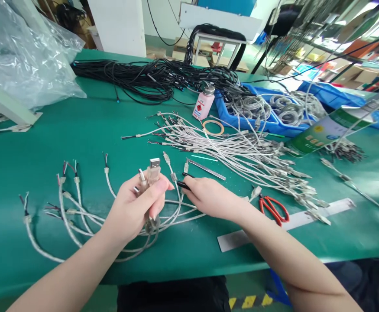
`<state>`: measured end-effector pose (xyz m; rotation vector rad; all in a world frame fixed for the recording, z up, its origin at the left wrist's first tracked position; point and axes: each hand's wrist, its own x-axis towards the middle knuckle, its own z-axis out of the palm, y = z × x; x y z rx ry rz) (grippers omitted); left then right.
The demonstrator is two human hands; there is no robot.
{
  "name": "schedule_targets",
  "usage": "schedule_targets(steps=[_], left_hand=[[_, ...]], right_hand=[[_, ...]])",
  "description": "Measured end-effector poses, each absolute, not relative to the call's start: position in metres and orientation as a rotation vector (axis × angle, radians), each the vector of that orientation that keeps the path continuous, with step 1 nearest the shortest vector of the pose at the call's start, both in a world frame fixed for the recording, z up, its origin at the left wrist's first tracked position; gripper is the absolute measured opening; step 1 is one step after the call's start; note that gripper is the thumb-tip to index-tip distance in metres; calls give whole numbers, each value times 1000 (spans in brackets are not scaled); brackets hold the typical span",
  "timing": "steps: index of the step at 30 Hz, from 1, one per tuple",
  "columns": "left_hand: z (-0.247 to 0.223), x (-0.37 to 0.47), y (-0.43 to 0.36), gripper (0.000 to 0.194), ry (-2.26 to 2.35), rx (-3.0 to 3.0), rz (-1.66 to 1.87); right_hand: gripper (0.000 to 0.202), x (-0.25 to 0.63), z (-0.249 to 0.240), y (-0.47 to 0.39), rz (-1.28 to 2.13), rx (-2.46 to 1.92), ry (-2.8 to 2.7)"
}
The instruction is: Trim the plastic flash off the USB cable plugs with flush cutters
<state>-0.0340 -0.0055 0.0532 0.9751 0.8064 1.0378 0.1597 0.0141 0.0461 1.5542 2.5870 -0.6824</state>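
Note:
My left hand (140, 201) is closed around several USB connectors (154, 167), their metal ends pointing up. White cables (79, 208) run from it across the mat, with stripped wire ends fanned out at the left. My right hand (205, 195) is closed on black handles (183, 185); the rest of that tool is hidden. Just beyond the right hand, a thin metal strip (206, 169) lies on the mat. Between the hands, a loose cable plug (166, 158) points away from me.
A large bundle of white cables (221, 149) lies right of centre. Red-handled pliers (273, 209) and a steel ruler (233, 241) are by my right forearm. Farther back are a pink bottle (204, 102), a tape roll (213, 122), blue bins (223, 112) and black cables (127, 78).

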Motion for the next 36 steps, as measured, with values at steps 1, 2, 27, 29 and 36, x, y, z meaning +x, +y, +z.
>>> schedule_targets(steps=[1, 2, 27, 29, 36], left_hand=[[52, -34, -6, 18, 815, 983, 1030], [50, -35, -7, 19, 817, 993, 1022], [57, -36, 6, 18, 1021, 1019, 1147], [57, -37, 8, 19, 1052, 1054, 1160], [51, -37, 7, 24, 1087, 1209, 1092]], right_hand=[[17, 154, 48, 17, -695, 1546, 2587], [17, 150, 50, 20, -714, 1530, 2587], [10, 155, 20, -23, -535, 1043, 2802], [4, 149, 22, -25, -570, 1051, 2848], [29, 189, 52, -21, -1073, 1902, 2791]])
